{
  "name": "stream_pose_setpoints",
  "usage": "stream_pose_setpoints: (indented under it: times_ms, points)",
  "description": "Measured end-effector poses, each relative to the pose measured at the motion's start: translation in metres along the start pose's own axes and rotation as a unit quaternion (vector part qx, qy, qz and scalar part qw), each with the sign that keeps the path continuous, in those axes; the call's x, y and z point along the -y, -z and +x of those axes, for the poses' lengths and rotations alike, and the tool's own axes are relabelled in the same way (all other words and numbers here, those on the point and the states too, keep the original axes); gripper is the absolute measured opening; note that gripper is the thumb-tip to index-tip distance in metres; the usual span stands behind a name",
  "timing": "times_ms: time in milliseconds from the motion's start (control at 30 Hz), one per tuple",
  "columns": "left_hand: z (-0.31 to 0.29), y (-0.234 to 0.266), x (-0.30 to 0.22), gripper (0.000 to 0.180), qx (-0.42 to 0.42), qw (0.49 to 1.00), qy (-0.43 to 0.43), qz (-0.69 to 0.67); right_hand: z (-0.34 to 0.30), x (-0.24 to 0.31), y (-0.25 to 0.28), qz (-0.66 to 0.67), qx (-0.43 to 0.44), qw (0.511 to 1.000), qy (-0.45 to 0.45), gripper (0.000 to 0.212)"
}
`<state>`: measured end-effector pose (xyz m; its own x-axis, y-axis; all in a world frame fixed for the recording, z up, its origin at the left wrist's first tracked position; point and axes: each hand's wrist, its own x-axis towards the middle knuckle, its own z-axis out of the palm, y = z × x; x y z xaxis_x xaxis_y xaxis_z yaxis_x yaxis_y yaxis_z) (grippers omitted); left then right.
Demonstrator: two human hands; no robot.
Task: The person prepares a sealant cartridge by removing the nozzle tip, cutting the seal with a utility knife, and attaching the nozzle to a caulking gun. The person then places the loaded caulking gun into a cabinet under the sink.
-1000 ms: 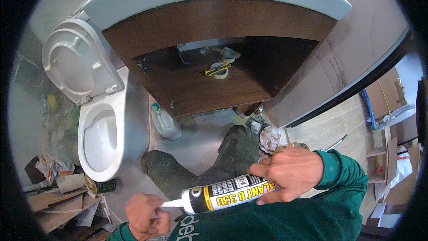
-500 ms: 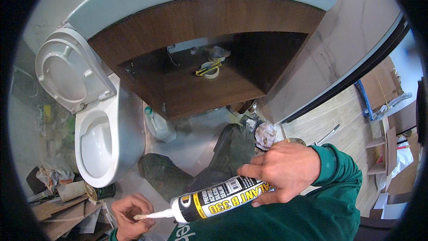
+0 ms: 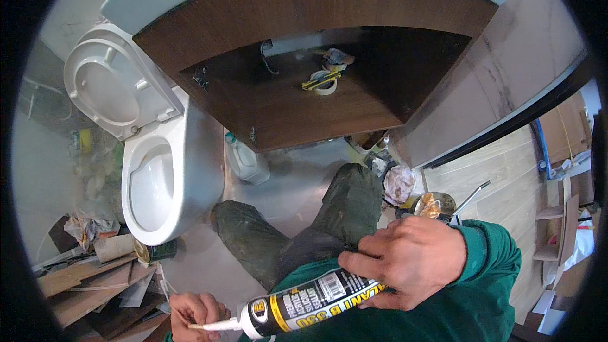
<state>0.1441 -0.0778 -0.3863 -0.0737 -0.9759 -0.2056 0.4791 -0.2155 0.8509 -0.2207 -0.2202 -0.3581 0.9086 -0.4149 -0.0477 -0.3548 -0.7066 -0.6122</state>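
One view only, worn on the head and looking steeply down over a crouching person's knees to the bathroom floor. The hands (image 3: 405, 259) come in close at the lower edge, filling the bottom of the frame. Farther off, the open wooden vanity cabinet (image 3: 304, 107) sits at upper centre, facing the camera, and the toilet (image 3: 158, 177) stands at left. The fisheye bends the basin edge at the top and rings everything with a black border.
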Motion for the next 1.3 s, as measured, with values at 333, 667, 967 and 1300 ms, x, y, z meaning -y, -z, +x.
stream_pose_setpoints:
  times_ms: [333, 667, 967, 1300]
  points:
    - [-0.018, -0.002, -0.007, 0.033, -0.006, 0.96, 0.01, 0.281, -0.003, -0.021, -0.008, -0.08, -0.072, 0.992, 0.072, 0.051]
    - [-0.005, 0.005, -0.029, 0.022, -0.155, 0.713, -0.172, 0.661, 0.047, -0.052, -0.041, -0.158, -0.17, 0.965, 0.12, 0.055]
    - [-0.028, -0.006, -0.077, 0.013, -0.227, 0.659, -0.19, 0.692, 0.111, -0.062, -0.089, -0.023, -0.266, 0.943, 0.197, 0.069]
    - [-0.038, -0.028, -0.115, 0.023, -0.247, 0.669, -0.202, 0.671, 0.126, -0.075, -0.104, 0.053, -0.333, 0.912, 0.233, 0.06]
